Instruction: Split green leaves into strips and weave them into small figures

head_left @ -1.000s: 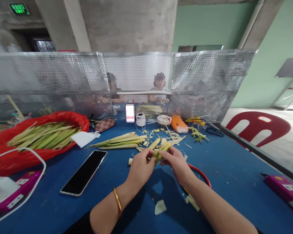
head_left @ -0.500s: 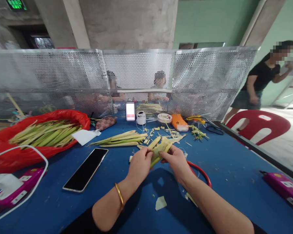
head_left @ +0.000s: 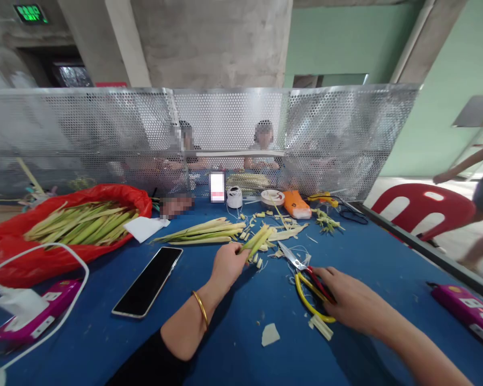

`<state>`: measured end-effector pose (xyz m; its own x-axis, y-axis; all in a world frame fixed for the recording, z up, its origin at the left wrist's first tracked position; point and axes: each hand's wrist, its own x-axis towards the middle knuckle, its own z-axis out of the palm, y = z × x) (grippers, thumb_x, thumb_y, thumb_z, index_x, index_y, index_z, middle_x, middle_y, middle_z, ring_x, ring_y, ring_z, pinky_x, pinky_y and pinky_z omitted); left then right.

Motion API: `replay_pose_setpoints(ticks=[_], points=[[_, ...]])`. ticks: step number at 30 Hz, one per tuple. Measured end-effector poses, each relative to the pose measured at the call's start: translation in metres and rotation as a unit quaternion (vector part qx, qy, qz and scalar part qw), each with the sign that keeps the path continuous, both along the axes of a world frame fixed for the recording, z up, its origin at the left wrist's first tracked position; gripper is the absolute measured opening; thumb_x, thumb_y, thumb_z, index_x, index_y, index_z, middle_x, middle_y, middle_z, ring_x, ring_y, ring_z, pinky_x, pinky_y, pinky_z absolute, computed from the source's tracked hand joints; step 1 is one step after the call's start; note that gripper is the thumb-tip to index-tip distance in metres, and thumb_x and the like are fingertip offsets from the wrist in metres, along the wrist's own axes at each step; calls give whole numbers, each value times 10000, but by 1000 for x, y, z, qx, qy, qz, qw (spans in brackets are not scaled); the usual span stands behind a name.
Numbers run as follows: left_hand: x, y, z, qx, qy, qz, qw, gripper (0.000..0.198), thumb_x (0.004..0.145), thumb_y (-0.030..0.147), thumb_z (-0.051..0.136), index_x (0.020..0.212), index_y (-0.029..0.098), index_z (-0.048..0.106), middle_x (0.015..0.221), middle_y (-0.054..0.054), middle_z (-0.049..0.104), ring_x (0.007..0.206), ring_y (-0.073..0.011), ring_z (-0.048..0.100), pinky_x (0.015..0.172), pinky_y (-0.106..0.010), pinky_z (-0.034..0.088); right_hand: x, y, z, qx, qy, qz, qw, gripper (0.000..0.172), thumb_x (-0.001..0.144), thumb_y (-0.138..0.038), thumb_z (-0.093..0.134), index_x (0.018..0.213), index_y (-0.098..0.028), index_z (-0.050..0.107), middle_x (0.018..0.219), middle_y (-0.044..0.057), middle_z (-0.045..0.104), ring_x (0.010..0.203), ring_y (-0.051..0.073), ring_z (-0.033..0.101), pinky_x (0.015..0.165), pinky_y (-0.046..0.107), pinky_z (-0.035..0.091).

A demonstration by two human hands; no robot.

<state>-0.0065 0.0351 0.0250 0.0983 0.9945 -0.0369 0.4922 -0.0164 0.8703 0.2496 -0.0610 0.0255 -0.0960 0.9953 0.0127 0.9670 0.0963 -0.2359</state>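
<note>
Near the middle of the blue table, my left hand [head_left: 228,264] pinches a short bundle of green husk strips [head_left: 258,239], which points up and to the right. My right hand [head_left: 340,294] is closed around a handle of the scissors [head_left: 294,258], at the right of centre. The scissors have red and yellow handles, and their blades point up and to the left toward the husks. Small cut pieces [head_left: 259,263] lie beside the bundle. A larger pile of husk strips [head_left: 205,231] rests behind my left hand.
At the left are a red bag [head_left: 125,194] of husks, a phone [head_left: 148,281] and a purple power strip [head_left: 44,316]. Behind stand a thread spool [head_left: 234,198], a tape roll [head_left: 272,198] and an orange packet [head_left: 297,205]. People sit beyond the mesh screen [head_left: 229,115].
My right hand has let go of the husks, moved right and down, and taken hold of the scissors. My left hand keeps the husks. The person at the right has moved mostly out of view.
</note>
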Motion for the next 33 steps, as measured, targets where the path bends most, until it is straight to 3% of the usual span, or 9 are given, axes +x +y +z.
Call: replay_pose_setpoints(ticks=[4,7,9,11,13,16,19,24,33], points=[[0,-3,2,-1,-25,4,1000,228,727,322,604,551,178,581,507,8,570,412,-95,435,477,-240,284,-5,-1,-9,-9,-15,-29,999,706,635,-50,505,1331,-171,498,1024,138,667,849,260,652,676,301,421],[0,-1,3,-31,-65,1,997,211,742,324,595,599,168,593,533,10,581,397,-78,415,458,-232,277,-1,10,-8,-33,51,-56,997,813,626,-60,512,1423,-172,391,1001,116,690,842,250,653,657,286,432],[-2,1,4,-69,-97,-1,993,210,758,335,578,649,158,605,543,13,575,380,-65,389,426,-222,237,9,15,-8,-61,125,-78,987,780,661,-131,555,1423,-167,396,877,75,703,752,232,644,616,277,436],[-4,3,6,-113,-130,-5,985,208,763,342,572,715,147,625,553,16,562,368,-53,363,402,-214,180,20,16,-8,-55,201,-96,973,689,678,-272,635,1346,-175,498,797,48,695,717,231,624,627,292,451],[-6,4,9,-150,-162,-13,975,207,754,337,584,765,137,638,561,19,545,368,-42,346,393,-208,140,25,13,-6,-39,299,-90,949,692,662,-414,684,1300,-191,535,813,39,681,705,220,597,628,302,459],[-9,3,16,-191,-203,-35,960,199,729,320,609,758,126,643,577,18,524,384,-27,334,385,-197,128,19,5,2,-79,446,-76,888,801,673,-528,673,1365,-197,444,762,6,601,539,140,483,493,266,395],[-11,0,21,-224,-226,-63,946,189,718,310,610,739,125,647,581,17,510,396,-22,329,377,-181,140,2,3,12,-119,497,-51,858,769,681,-542,689,1324,-188,458,653,-49,467,512,105,393,469,236,338],[-11,-1,22,-225,-225,-71,945,176,731,296,604,761,134,665,584,23,512,390,-23,359,356,-163,159,-11,9,13,-126,489,57,861,662,697,-527,705,1241,-213,496,758,-26,456,636,123,399,576,246,386],[0,-9,15,-173,-157,-70,970,201,769,305,626,743,125,711,593,-32,576,372,-43,409,328,-179,190,-23,17,5,-120,442,72,886,527,766,-463,670,1189,-205,492,743,-48,370,646,122,346,575,236,344]])
